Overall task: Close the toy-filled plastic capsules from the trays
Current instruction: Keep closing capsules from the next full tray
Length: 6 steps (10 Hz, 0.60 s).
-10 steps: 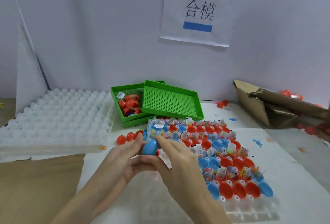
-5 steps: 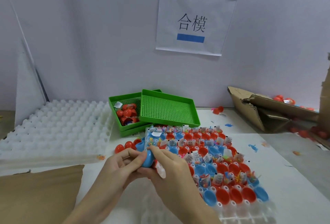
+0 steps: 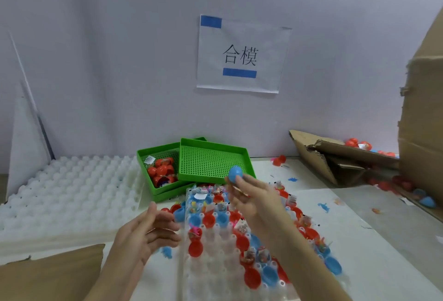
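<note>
Blue plastic shows only as a rounded top: the capsule [image 3: 235,173] sits at the tips of the right hand [image 3: 249,196], and its lower part is hidden behind the fingers [image 3: 239,184] that pinch it. It is lifted above the far end of the clear tray [image 3: 211,269], in front of the near rim of the empty green tray [image 3: 213,161] at about 12 o'clock. Motion blur softens the hand and capsule, so the seam cannot be made out.

At 9 o'clock from the clear tray, the left hand [image 3: 146,233] hovers with its fingers spread and loosely curled, holding nothing. Both forearms are cut off by the bottom edge.

Red and blue capsule halves [image 3: 251,274] fill the clear tray, many with small packeted toys whose labels are too small to read. A second green tray [image 3: 143,156], partly covered by the empty one, holds red capsules [image 3: 161,168]. A white dimpled tray [image 3: 72,185] lies at 10 o'clock on the worktop [image 3: 359,240]. At 2 o'clock a torn cardboard box [image 3: 335,156] lies open, more capsules blurred behind it.

On the wall a paper sign [image 3: 242,56] reads "合模", with blue tape above and below.
</note>
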{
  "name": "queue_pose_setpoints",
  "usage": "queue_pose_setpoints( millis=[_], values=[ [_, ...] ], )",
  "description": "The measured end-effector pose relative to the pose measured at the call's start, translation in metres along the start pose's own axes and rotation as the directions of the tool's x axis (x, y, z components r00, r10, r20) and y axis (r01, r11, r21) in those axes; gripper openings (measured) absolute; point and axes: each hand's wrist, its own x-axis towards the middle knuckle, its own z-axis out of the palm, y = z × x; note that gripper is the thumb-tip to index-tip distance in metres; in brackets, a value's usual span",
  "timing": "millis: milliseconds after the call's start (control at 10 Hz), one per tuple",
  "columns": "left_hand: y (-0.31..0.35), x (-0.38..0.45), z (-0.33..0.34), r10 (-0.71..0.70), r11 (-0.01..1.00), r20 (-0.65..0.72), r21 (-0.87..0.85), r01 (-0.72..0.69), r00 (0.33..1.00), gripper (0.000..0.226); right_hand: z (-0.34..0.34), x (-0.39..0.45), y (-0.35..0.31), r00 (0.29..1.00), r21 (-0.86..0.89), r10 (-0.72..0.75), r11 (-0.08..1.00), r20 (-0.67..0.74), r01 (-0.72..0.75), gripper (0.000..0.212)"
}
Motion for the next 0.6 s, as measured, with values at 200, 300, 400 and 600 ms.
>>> queue_pose_setpoints(
  millis=[200, 300, 400, 600],
  values=[
    [-0.003, 0.004, 0.003, -0.042, 0.998, 0.038, 0.041, 0.041, 0.998, 0.052, -0.069, 0.096, -0.127, 0.948, 0.591, -0.108, 0.759, -0.299, 0.273, 0.028],
    [-0.001, 0.005, 0.002, -0.041, 0.997, 0.05, 0.062, 0.038, 0.998, 0.053, -0.092, 0.111, -0.127, 0.923, 0.298, -0.059, 0.937, -0.381, 0.183, 0.036],
    [0.002, 0.006, 0.002, -0.027, 0.996, 0.016, 0.081, 0.026, 0.999, 0.052, -0.089, 0.096, -0.087, 0.961, 0.023, -0.053, 0.998, -0.27, 0.062, 0.026],
    [-0.004, -0.005, 0.003, 0.179, 0.917, 0.035, 0.355, -0.18, 0.983, 0.044, -0.054, 0.017, -0.017, 0.979, -0.316, -0.193, 0.935, -0.07, 0.162, 0.021]
  ],
)
